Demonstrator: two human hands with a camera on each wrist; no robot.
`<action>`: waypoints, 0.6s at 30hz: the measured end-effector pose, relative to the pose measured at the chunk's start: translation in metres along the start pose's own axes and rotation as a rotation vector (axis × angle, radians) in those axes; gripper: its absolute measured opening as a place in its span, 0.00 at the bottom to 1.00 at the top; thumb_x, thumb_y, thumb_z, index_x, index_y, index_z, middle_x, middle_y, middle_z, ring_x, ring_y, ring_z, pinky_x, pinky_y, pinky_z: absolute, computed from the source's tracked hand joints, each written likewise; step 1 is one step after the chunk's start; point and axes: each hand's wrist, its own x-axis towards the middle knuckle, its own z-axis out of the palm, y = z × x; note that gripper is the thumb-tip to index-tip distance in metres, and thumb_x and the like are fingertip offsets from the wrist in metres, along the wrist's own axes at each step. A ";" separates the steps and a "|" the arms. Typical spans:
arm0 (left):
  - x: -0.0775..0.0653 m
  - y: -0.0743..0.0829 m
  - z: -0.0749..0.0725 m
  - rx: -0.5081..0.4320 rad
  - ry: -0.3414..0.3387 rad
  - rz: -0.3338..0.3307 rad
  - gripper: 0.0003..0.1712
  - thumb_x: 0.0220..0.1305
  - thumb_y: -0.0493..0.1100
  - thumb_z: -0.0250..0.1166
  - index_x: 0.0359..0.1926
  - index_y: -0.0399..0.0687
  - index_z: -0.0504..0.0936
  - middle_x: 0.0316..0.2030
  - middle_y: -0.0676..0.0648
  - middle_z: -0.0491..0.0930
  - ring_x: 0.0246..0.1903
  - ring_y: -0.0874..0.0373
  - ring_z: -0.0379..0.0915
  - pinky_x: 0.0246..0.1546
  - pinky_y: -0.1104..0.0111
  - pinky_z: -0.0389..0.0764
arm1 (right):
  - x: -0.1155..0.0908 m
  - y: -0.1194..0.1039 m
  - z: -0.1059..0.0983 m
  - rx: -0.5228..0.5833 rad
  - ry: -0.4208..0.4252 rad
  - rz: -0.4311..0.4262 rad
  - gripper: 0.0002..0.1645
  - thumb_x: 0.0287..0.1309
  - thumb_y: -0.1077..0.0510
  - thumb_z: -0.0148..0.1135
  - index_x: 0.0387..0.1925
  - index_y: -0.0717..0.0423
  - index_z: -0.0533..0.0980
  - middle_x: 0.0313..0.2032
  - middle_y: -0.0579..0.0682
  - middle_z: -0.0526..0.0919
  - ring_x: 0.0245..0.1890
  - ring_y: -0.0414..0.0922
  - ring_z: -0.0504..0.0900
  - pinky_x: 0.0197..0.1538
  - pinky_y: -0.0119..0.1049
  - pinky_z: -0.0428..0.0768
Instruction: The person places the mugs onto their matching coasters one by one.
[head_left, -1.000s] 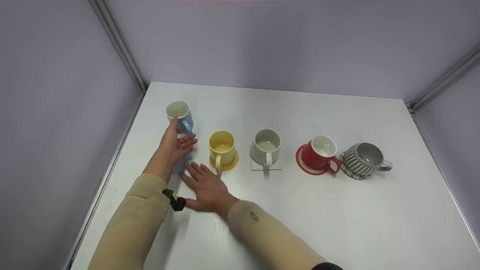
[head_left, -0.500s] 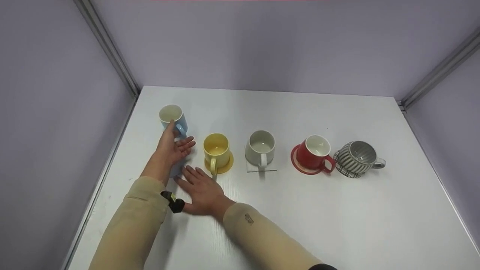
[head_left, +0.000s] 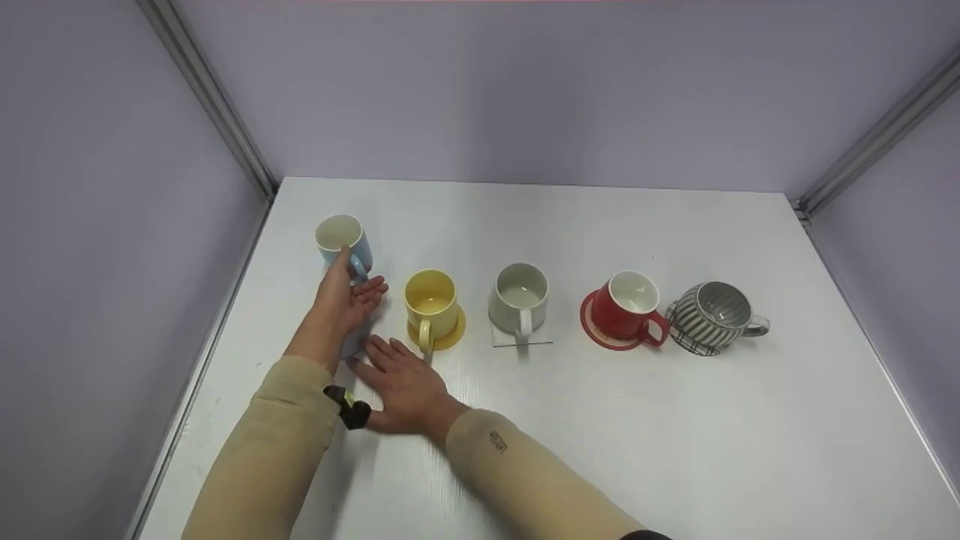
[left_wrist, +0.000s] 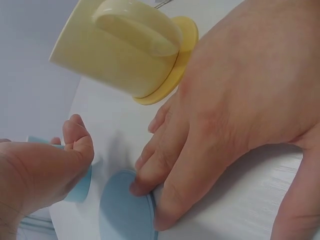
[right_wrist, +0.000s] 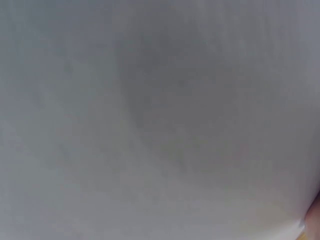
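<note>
At the back left, a light-blue mug (head_left: 358,244) stands upright with its handle turned toward the person. My left hand (head_left: 336,304) grips it at the handle side, thumb near the rim, while the other fingers reach out to the right. Below that hand lies a round blue coaster (left_wrist: 125,212), partly hidden in the head view. My right hand (head_left: 409,386) is palm down with fingers spread, its fingertips touching the coaster's edge. A yellow mug (head_left: 431,300) on a yellow coaster (head_left: 452,337) stands just beyond the right fingertips. The right wrist view is mostly blurred white surface.
Along the white table (head_left: 600,450) to the right are a pale grey mug (head_left: 517,300) on a square white coaster (head_left: 541,335), a red mug (head_left: 619,315) on a red coaster (head_left: 589,319), and a striped mug (head_left: 712,322) on a wire-patterned coaster (head_left: 686,341). Walls enclose the sides and back.
The head view has shifted slightly. Both hands keep nearly the same places at the blue mug and the blue coaster, and the mugs stay where they were.
</note>
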 end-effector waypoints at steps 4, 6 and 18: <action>0.001 0.000 -0.004 0.023 0.039 0.011 0.41 0.81 0.67 0.47 0.75 0.39 0.64 0.53 0.40 0.72 0.48 0.51 0.78 0.49 0.69 0.82 | 0.000 -0.001 0.001 -0.002 0.011 -0.006 0.55 0.68 0.14 0.26 0.85 0.37 0.52 0.85 0.48 0.47 0.84 0.45 0.41 0.82 0.39 0.38; 0.002 0.000 -0.006 0.048 0.063 0.011 0.41 0.81 0.67 0.47 0.75 0.39 0.64 0.52 0.40 0.73 0.48 0.51 0.78 0.50 0.68 0.82 | 0.000 -0.001 0.002 -0.003 0.008 -0.009 0.56 0.68 0.14 0.26 0.86 0.36 0.52 0.85 0.47 0.46 0.84 0.45 0.40 0.82 0.39 0.38; 0.000 -0.002 -0.015 0.225 0.173 0.043 0.36 0.85 0.63 0.41 0.73 0.38 0.67 0.49 0.44 0.76 0.42 0.57 0.80 0.54 0.68 0.82 | -0.001 -0.001 -0.004 -0.018 0.002 -0.018 0.55 0.69 0.15 0.31 0.86 0.38 0.50 0.85 0.47 0.43 0.84 0.44 0.39 0.83 0.40 0.39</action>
